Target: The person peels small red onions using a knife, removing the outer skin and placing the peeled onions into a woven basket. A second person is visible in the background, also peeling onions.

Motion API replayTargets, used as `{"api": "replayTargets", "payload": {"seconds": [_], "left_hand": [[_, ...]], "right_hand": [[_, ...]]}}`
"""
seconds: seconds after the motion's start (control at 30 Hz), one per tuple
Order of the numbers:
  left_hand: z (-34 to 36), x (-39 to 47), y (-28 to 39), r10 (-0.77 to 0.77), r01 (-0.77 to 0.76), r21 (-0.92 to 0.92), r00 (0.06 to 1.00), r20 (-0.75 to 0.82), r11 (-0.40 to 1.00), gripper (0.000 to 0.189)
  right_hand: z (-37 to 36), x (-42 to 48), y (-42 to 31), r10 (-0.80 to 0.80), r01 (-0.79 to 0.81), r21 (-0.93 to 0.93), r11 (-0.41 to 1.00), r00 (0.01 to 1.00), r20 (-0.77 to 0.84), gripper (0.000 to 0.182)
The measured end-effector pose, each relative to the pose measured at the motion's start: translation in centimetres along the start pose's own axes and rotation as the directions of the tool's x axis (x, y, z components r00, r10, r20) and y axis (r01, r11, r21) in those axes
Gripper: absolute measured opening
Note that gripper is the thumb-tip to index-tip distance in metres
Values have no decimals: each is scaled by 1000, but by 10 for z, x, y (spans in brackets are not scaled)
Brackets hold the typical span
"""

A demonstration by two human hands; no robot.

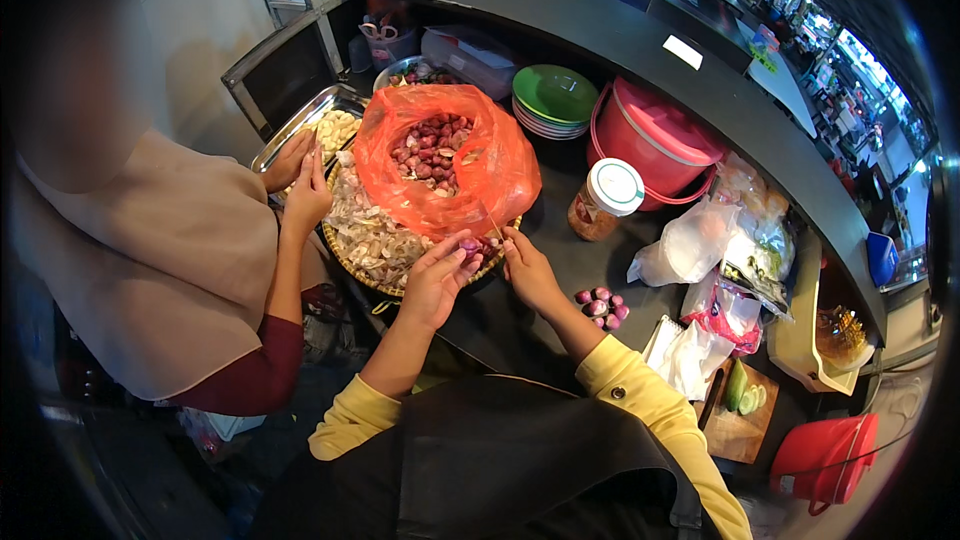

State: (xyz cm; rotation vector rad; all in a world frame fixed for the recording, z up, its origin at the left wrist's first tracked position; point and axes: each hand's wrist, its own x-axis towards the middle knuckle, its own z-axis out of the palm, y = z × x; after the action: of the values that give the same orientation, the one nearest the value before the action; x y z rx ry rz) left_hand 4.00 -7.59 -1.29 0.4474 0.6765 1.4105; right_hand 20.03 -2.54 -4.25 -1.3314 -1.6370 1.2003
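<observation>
My left hand (pixel 435 277) holds a purple shallot (pixel 470 246) between thumb and fingers, above the near rim of a woven basket (pixel 397 290). Just right of it, my right hand (pixel 531 268) pinches a thin, narrow object (pixel 493 223); whether it is a small blade or a strip of skin is too fine to tell. Beyond both hands an orange plastic bag (pixel 495 172) stands open in the basket, with many unpeeled shallots (pixel 427 154) inside. Loose, papery peelings (pixel 375 251) fill the basket's left side. Several peeled shallots (pixel 602 308) lie on the black table by my right forearm.
At left a co-worker's hands (pixel 307 191) work beside a metal tray of peeled garlic (pixel 334 129). A lidded jar (pixel 604 199), stacked plates (pixel 553 97) and a red bucket (pixel 656 139) stand behind. Plastic bags (pixel 686 244) and a cutting board with cucumber (pixel 742 427) lie right.
</observation>
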Motion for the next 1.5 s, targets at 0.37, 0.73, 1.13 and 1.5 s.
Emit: {"api": "replayTargets", "payload": {"seconds": [0.37,0.73,1.13,1.5], "left_hand": [[10,-3,-31,163,-223,569,974,155,791,36],[28,-1,-42,268,-340,702,939,217,625,41],[28,0,-42,241,-322,645,947,214,693,39],[27,1,-33,158,-265,623,962,222,736,25]], "right_hand": [[-18,-32,-33,-174,170,71,983,984,48,31],[-27,-43,-27,-81,89,208,974,996,-47,29],[-28,-46,-26,-13,6,407,913,1000,13,24],[-34,-47,-35,20,-89,621,779,993,116,20]]}}
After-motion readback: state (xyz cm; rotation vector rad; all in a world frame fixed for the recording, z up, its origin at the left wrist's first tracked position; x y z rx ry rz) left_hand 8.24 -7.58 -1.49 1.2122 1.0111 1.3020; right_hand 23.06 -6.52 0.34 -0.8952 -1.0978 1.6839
